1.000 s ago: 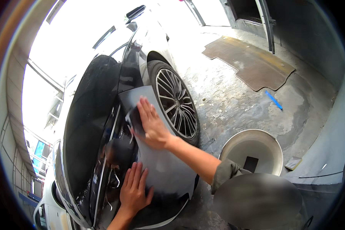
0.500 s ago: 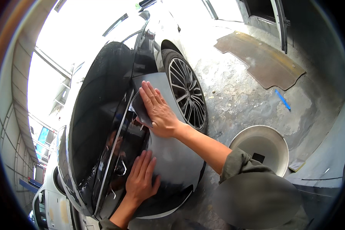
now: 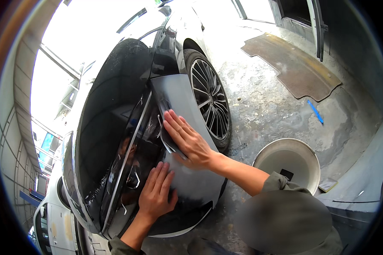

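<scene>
A dark car's front corner fills the middle, with a dull grey bumper panel between the glossy black headlight and the wheel. My right hand lies palm down on that panel beside the headlight, fingers stretched out together. Beneath the palm it holds a dark sheet of sandpaper against the surface; most of the sheet is hidden, but its left edge shows. Lower down, my left hand rests flat and open where the headlight meets the panel, with nothing in it.
Right of the car stands a round pale bucket with a small black square inside. A spoked wheel is just beyond the panel. On the concrete floor lie a brown mat and a blue strip. Another light-coloured vehicle is at lower left.
My right hand has slid down the panel toward me and slightly right, carrying the sandpaper along. The left hand stays in nearly the same place. The view has shifted slightly.
</scene>
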`<state>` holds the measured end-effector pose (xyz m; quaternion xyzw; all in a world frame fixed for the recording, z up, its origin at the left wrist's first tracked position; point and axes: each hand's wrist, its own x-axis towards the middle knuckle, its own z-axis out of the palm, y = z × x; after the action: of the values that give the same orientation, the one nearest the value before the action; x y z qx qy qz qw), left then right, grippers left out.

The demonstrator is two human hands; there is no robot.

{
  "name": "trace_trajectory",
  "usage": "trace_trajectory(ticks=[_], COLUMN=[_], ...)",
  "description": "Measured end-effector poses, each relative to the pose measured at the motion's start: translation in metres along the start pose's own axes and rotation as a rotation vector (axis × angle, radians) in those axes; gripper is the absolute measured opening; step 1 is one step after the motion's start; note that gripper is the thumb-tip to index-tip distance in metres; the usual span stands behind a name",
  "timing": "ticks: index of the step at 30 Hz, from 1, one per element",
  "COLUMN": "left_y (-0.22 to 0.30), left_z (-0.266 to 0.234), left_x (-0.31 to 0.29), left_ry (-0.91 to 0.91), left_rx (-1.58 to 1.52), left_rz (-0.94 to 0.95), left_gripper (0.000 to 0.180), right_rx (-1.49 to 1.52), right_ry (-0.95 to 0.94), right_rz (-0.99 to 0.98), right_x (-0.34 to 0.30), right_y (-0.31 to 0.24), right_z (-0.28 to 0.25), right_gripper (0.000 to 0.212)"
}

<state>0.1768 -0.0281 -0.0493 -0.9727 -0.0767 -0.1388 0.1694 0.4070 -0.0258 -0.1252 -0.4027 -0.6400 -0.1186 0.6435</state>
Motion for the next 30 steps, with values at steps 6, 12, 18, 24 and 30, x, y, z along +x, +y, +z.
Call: trace_trajectory(ticks=[6, 12, 18, 24, 30], left_y=[0.002, -0.006, -0.006, -0.004, -0.001], left_z=[-0.001, 0.007, 0.001, 0.004, 0.01], left_x=[0.002, -0.007, -0.008, -0.008, -0.007], left_ry=[-0.019, 0.105, 0.086, 0.071, 0.054], left_rx=[-0.012, -0.175, -0.156, -0.161, -0.174], left_rz=[-0.01, 0.057, 0.044, 0.033, 0.035], left_gripper=[0.06, 0.055, 0.046, 0.046, 0.048], right_rx=[-0.096, -0.151, -0.147, -0.133, -0.203], right_ry=[0.01, 0.022, 0.125, 0.186, 0.249], right_rz=[0.077, 0.208, 0.299, 0.344, 0.293], right_x=[0.035, -0.068, 0.037, -0.089, -0.032], right_y=[0.016, -0.028, 0.031, -0.024, 0.033], right_z=[0.007, 0.04, 0.026, 0.052, 0.033], right_gripper=[0.086, 0.085, 0.088, 0.095, 0.088])
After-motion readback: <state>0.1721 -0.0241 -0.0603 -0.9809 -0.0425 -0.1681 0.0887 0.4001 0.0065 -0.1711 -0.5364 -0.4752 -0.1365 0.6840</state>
